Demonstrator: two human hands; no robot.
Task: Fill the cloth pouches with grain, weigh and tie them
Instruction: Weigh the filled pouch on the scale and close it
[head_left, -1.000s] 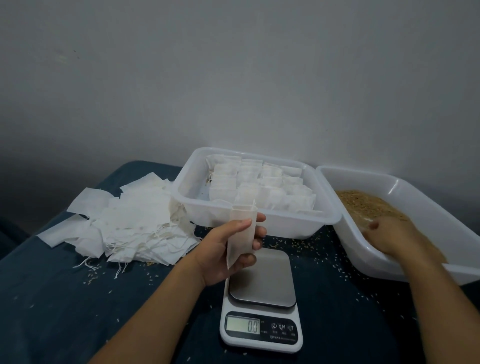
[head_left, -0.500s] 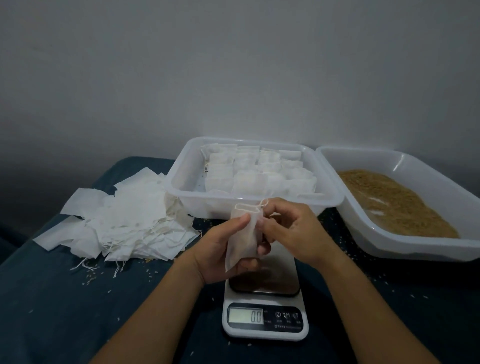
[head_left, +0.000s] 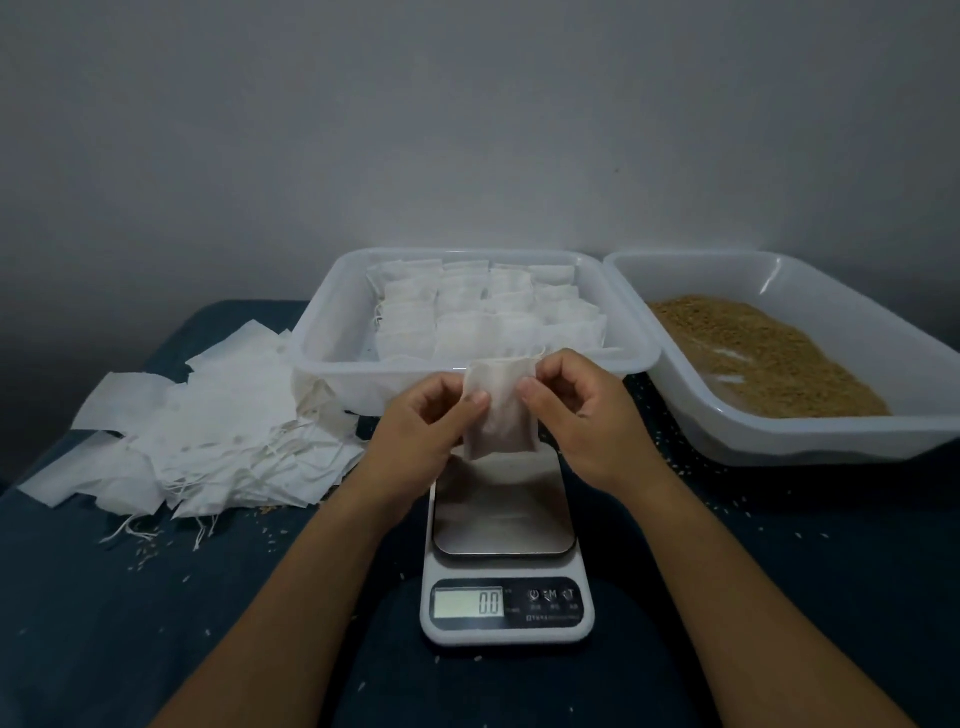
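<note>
Both hands pinch one cloth pouch (head_left: 500, 410) by its upper corners, left hand (head_left: 426, 431) on one side, right hand (head_left: 587, 421) on the other, holding it just above the scale (head_left: 504, 551). Behind the scale sits a tub (head_left: 332, 332) of pouches; right of it, a tub of grain (head_left: 763, 353).

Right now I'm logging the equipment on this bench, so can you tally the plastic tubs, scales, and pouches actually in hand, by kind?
Plastic tubs: 2, the tub of filled pouches and the tub of grain
Digital scale: 1, reading 0.0
Pouch in hand: 1, pinched by the left hand and right hand
Total: 4
</note>
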